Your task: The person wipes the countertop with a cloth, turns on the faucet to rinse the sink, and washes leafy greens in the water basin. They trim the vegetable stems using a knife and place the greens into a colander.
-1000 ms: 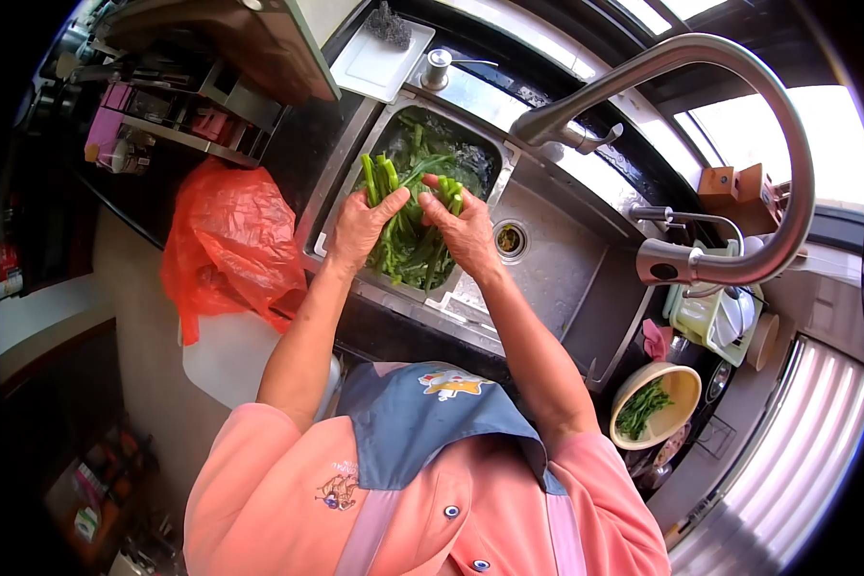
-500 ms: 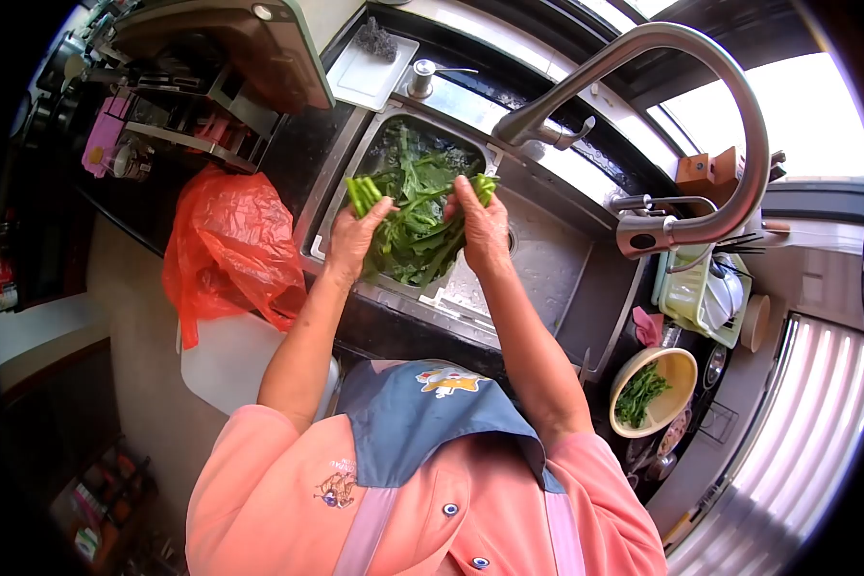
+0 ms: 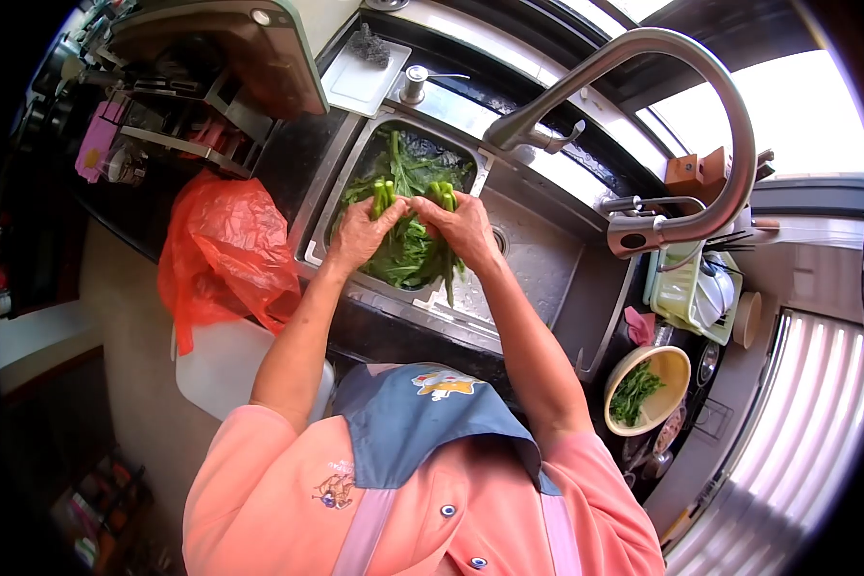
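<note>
My left hand is closed around a bunch of leafy greens, its pale cut stems poking up above the fingers. A second bunch of stems is in my closed right hand, with some stalks and leaves hanging down below it. The two hands are close together, thumbs nearly meeting, over a square metal basin at the left of the sink. More greens float in the water there. The palms and the fingers' undersides are hidden.
The bare sink bowl is on the right, under a tall curved faucet. A red plastic bag lies at left. At right are a cream bowl holding greens and a dish rack. A soap dispenser stands behind.
My hands have come closer together, each still holding greens. The stems in them now point more upright, and the leaves hang lower.
</note>
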`<state>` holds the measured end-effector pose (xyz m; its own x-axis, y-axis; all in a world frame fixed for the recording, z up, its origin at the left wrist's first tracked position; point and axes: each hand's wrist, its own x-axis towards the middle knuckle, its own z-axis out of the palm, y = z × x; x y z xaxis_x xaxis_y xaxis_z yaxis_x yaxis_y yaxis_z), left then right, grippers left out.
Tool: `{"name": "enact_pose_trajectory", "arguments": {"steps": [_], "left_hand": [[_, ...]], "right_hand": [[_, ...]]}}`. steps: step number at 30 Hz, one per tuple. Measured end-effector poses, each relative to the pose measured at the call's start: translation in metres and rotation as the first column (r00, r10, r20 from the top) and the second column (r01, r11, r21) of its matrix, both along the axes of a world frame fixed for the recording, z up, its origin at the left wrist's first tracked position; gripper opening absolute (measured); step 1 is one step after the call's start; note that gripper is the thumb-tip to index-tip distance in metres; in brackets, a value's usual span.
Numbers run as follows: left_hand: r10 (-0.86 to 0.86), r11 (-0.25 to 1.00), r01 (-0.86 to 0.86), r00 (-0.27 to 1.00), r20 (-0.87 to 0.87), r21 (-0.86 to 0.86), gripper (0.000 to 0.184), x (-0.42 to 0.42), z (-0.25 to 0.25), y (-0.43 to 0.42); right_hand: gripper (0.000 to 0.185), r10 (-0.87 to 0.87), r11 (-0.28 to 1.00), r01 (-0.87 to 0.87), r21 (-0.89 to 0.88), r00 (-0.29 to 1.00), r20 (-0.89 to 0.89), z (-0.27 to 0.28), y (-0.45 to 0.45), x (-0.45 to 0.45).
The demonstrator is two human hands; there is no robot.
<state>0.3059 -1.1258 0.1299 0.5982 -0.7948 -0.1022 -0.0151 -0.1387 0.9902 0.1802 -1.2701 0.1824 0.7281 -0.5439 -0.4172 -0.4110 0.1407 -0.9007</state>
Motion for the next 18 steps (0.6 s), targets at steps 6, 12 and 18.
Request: {"name": "enact_pose_trajectory", "arguments": {"steps": [6, 12, 18], "left_hand": [[-0.006, 0.998, 0.020, 0.973, -0.231, 0.058, 0.050, -0.010, -0.038, -0.003], [-0.067, 0.998, 0.064, 0.921, -0.384, -0.021, 0.078, -0.023, -0.016, 0.000], [0.015, 0.983, 0.040, 0.954, -0.299, 0.178, 0.103, -0.019, -0.048, -0.016]], "right_hand": [[0.033, -0.144, 0.984, 0.127, 0.123, 0.979, 0.145, -0.048, 0.012, 0.010], [0.035, -0.232, 0.968, 0.209, 0.135, 0.956, 0.181, -0.066, 0.018, 0.008], [0.047, -0.290, 0.932, 0.239, 0.272, 0.943, 0.165, -0.076, 0.045, 0.020]]}}
